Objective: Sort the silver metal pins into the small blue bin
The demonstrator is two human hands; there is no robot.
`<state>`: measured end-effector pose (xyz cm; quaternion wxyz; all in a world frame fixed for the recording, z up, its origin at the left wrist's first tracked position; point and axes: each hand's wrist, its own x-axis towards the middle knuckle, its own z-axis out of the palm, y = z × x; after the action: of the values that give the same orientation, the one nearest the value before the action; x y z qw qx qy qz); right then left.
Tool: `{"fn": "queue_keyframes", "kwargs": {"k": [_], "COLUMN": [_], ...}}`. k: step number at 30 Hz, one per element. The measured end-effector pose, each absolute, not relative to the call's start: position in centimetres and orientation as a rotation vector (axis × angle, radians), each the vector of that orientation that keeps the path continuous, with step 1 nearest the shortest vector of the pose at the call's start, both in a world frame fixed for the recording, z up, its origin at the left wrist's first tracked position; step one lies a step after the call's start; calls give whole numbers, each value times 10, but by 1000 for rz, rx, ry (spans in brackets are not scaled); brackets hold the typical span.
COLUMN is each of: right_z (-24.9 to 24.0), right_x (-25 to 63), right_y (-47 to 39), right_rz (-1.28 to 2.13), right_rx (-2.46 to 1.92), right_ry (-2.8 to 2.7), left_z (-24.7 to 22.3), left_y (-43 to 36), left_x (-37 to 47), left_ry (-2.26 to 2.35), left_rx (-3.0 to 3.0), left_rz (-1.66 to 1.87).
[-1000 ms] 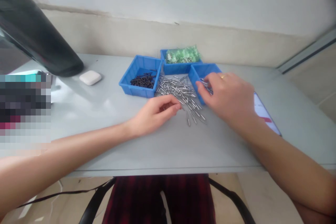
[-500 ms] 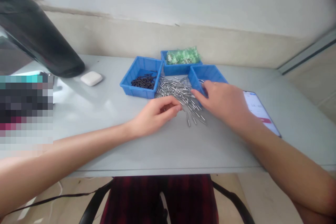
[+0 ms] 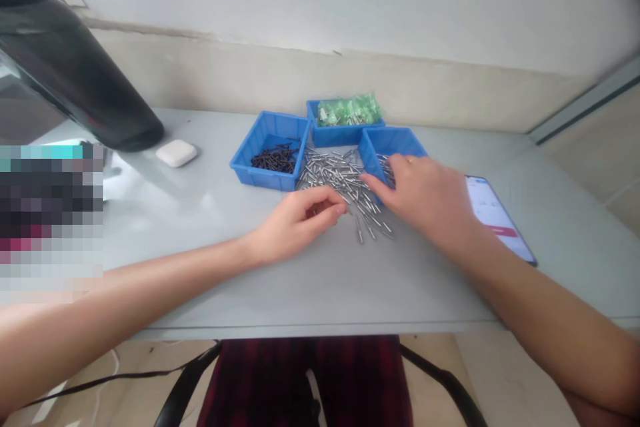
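My left hand (image 3: 305,220) rests on the table in a closed pinch, thumb and index fingertips together. What they hold, if anything, is too small to make out. Just beyond those fingertips spreads a loose pile of thin silver metal pins (image 3: 335,170), resembling blind rivets, with a few lying apart toward me. At the right of the pile, my right hand (image 3: 425,197) grips the near-left side of a blue bin (image 3: 400,140), thumb outside the wall and fingers over the rim. More silver pins show inside that bin; its near right part is hidden by the hand.
A left blue bin (image 3: 265,180) contains dark screws (image 3: 275,159). The back blue bin (image 3: 345,135) holds green plastic packets (image 3: 350,110). A phone (image 3: 500,220) lies beneath my right forearm's far side. A white case (image 3: 176,153) and a black bottle (image 3: 100,80) are at left.
The view has shifted slightly. The right bin looks turned or moved a little, and more silver pins show inside it. My left hand keeps its pinch.
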<state>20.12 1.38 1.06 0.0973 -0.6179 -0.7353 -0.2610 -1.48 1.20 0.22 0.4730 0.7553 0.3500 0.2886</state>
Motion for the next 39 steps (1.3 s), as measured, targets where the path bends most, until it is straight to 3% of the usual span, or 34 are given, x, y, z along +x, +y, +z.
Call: {"fn": "queue_keyframes", "kwargs": {"k": [5,11,24,39], "right_z": [17,12,-2,-4], "right_x": [200,185,188,181], "right_y": [11,4,5,-2], "right_rz": [-893,-620,-582,-182], "right_rx": [-1477,-870,-946,-1300], "right_ry": [-2223,-2688,-2851,-2731], "left_z": [1,1,2,1], "left_y": [13,14,14,14], "left_x": [-15,-15,-15,-16], "left_ry": [843,835,820,794], "left_rx": [1858,1905,1919,1921], "left_rz": [701,715,685,663]}}
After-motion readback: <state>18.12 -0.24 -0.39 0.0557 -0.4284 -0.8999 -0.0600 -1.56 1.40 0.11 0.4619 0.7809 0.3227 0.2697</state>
